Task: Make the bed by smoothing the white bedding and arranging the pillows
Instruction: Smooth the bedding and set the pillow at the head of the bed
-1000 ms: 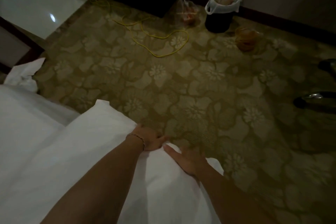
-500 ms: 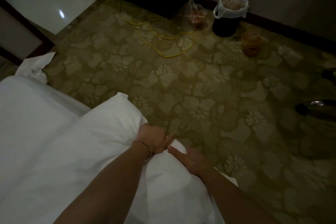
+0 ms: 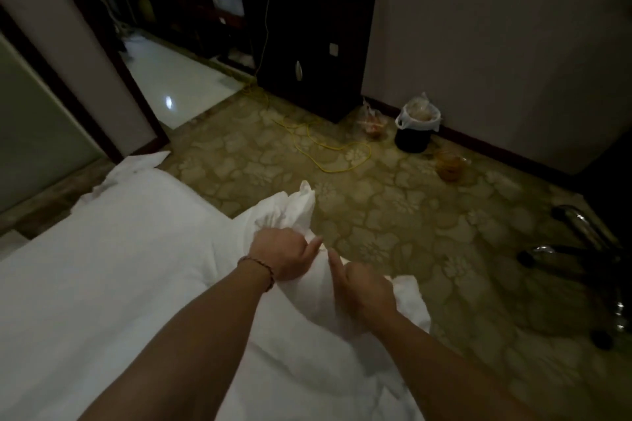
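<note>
A white pillow [image 3: 294, 212] lies at the bed's edge, its far end bunched up and lifted. My left hand [image 3: 280, 258], with a bracelet at the wrist, grips the bunched fabric of the pillow. My right hand [image 3: 366, 290] grips the pillow's near side, thumb pointing up. White bedding [image 3: 119, 267] covers the bed on the left and below my arms, with a crumpled corner at its far end.
Patterned carpet [image 3: 393, 232] lies beyond the bed. A yellow cable [image 3: 328, 154] loops across it. A black bin [image 3: 413, 133] with a white liner stands by the wall, plastic bags [image 3: 448, 164] near it. A chair base [image 3: 581, 249] is at right; a dark cabinet [image 3: 307, 44] stands behind.
Both hands went from lying flat on the pillow to gripping it, and its far end has been gathered and raised. The camera has tilted up, showing more of the room.
</note>
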